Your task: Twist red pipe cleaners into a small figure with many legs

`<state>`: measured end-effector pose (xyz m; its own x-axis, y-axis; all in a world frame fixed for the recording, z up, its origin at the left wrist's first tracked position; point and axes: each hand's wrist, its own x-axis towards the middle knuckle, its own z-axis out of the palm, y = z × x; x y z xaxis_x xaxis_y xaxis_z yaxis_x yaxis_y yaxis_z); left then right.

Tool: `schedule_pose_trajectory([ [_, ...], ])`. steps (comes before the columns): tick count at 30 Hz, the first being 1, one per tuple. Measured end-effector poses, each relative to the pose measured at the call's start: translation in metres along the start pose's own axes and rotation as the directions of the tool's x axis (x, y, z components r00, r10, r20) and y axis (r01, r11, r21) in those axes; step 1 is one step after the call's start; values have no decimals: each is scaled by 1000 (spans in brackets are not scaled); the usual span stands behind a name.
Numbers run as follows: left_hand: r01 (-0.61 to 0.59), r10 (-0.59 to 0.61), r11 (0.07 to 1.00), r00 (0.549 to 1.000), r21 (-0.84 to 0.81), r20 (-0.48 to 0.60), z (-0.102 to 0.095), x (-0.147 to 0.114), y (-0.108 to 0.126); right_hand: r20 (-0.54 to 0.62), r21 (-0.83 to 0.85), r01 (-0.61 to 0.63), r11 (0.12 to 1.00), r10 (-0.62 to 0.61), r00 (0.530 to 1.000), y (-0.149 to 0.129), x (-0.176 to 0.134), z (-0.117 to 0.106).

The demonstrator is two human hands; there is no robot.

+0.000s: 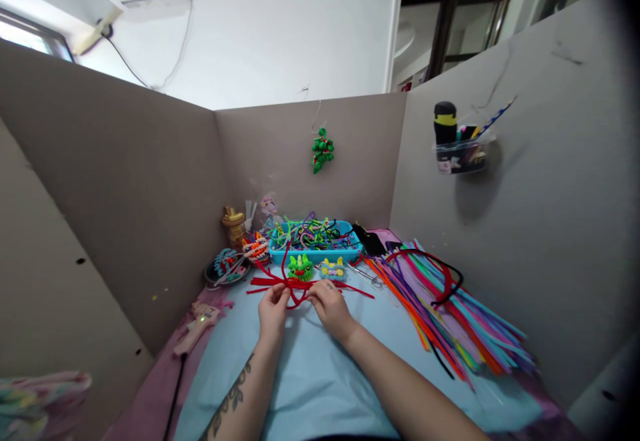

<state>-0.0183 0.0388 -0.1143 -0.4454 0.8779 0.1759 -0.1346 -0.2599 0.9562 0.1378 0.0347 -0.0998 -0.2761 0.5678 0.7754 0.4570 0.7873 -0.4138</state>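
Both of my hands are closed on red pipe cleaners (295,302) over the blue cloth. My left hand (275,307) pinches them from the left side, fingertips pressed together. On the other side, my right hand (327,303) grips a bent red piece between thumb and fingers. Several red ends stick out left, right and upward past the hands. Just beyond my fingers sit a green figure (301,268) with eyes and a red mouth, and a light blue and yellow figure (333,269).
A blue tray (315,255) of pipe cleaner scraps stands behind. Scissors (369,275) lie right of the figures, near a large spread of coloured pipe cleaners (445,307). A pink glue gun (197,331) rests at left, beside a dark bowl (207,271). Grey panels enclose three sides.
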Motion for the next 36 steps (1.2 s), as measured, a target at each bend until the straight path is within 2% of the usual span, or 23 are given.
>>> schedule_pose_trajectory([
  [5, -146, 125, 965, 986, 219, 110, 1, -9, 8, -95, 18, 99, 995, -97, 991, -8, 4, -7],
  [9, -181, 156, 950, 981, 254, 115, 2, -12, 8, -126, 4, 115, 993, -114, 985, -6, 3, -6],
  [12, -122, 107, 974, 990, 191, 88, 1, -6, 3, -148, 21, 101, 995, -96, 984, 0, -1, -1],
  [16, 31, -31, 997, 1000, -68, 5, -3, 4, -5, -236, 117, -42, 992, 69, 969, 9, -6, 3],
  [19, 110, -110, 975, 994, -195, 13, -4, 6, -6, -220, 159, -87, 983, 121, 968, 14, -6, 3],
  [23, 177, -163, 960, 983, -219, 81, -2, 0, -2, -149, 64, -83, 995, 92, 985, 12, -1, 2],
  [27, 129, -110, 984, 982, -127, 151, 2, -7, 2, -87, -29, -99, 995, 96, 992, 3, 0, 6],
  [31, 92, -70, 991, 975, -94, 211, 5, -11, 3, -93, -67, -113, 991, 106, 990, -1, -1, 11],
  [36, 93, -73, 989, 982, -111, 176, 6, -11, 1, -73, -69, -125, 990, 120, 990, -4, -3, 14],
])
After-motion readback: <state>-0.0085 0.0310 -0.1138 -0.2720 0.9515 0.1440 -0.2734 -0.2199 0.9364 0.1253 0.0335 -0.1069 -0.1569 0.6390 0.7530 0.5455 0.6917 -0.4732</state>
